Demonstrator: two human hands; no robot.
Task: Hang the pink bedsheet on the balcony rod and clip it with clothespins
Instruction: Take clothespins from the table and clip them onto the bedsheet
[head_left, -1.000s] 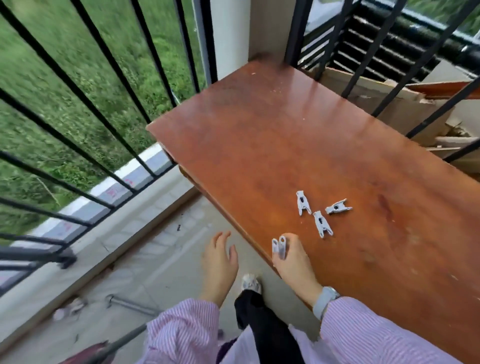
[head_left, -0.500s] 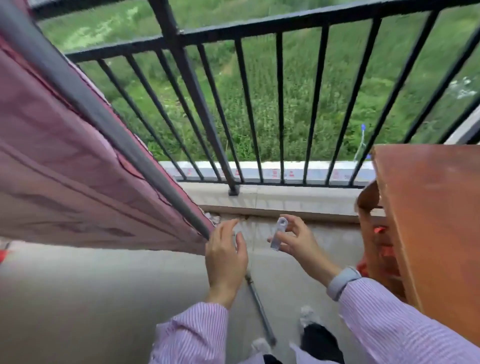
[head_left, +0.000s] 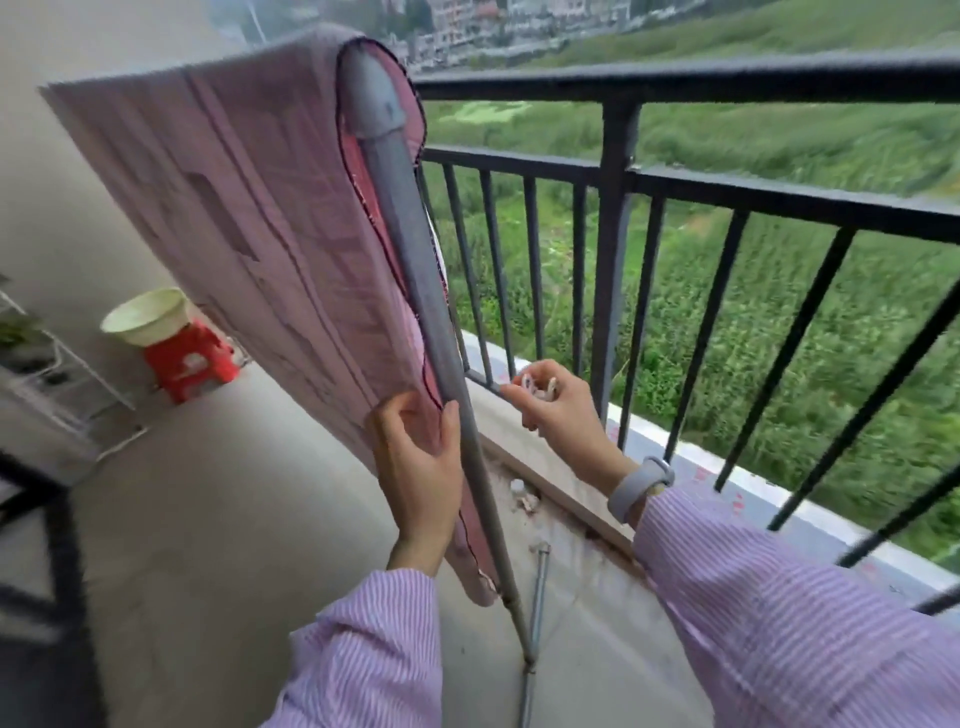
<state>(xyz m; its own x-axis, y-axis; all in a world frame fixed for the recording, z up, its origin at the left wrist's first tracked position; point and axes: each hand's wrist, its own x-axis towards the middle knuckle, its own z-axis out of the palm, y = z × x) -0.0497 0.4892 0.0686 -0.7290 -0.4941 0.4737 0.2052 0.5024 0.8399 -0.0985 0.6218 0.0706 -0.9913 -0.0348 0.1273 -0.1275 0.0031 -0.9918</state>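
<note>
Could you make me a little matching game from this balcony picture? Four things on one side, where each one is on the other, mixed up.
Things:
1. pink bedsheet
2. clothespin
3. pale basin
4. wristband

Places:
A. on top of the red stool
B. draped over the grey rod
C. around the right wrist
D. held in the fingers of the right hand

Pairs: 1-B, 2-D, 3-A, 4-C

The left hand grips the sheet's edge at the rod.
</note>
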